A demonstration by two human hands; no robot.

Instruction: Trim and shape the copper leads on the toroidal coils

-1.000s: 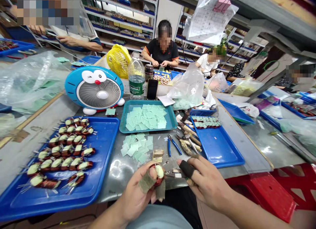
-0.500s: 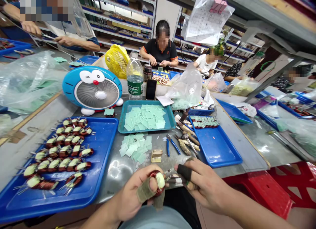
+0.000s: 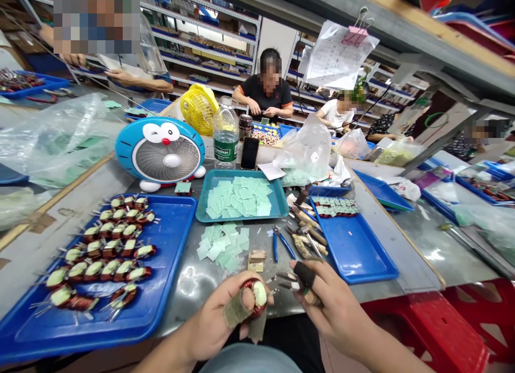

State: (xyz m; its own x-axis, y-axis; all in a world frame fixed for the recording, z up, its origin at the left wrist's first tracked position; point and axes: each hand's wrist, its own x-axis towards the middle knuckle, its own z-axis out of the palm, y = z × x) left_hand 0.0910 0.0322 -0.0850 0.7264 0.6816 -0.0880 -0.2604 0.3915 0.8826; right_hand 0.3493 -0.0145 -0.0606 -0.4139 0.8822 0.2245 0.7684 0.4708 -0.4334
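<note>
1. While a row of stocked metal shelves (image 3: 201, 40) is running along the back, a co-worker (image 3: 267, 88) is sitting across the long metal table (image 3: 189, 292), hands busy over a tray.
2. On the table, a big blue tray (image 3: 24, 335) is sitting on the left, and rows of finished-looking coils (image 3: 108, 249) are lying on it with their leads sticking out.
3. A Doraemon-style desk fan (image 3: 161, 153) is standing up ahead, and a teal tray (image 3: 241, 218) is holding a pile of pale green insulating sheets (image 3: 241, 198). More loose sheets (image 3: 221, 247) are lying just in front of it.
4. Blue-handled pliers (image 3: 281, 244) are lying just left of a second blue tray (image 3: 354, 249).
5. The left hand (image 3: 213, 319) is closing its grip around a copper-wound coil (image 3: 253, 298), held up over the table edge, with a cloth wrap (image 3: 237, 308) on one finger.
6. The right hand (image 3: 333, 314) is half closed, its grip pinching a small metal-tipped tool (image 3: 284, 280) right beside the coil. Can't tell exactly what tool it is. A black wrap (image 3: 304, 273) is covering one finger.
</note>
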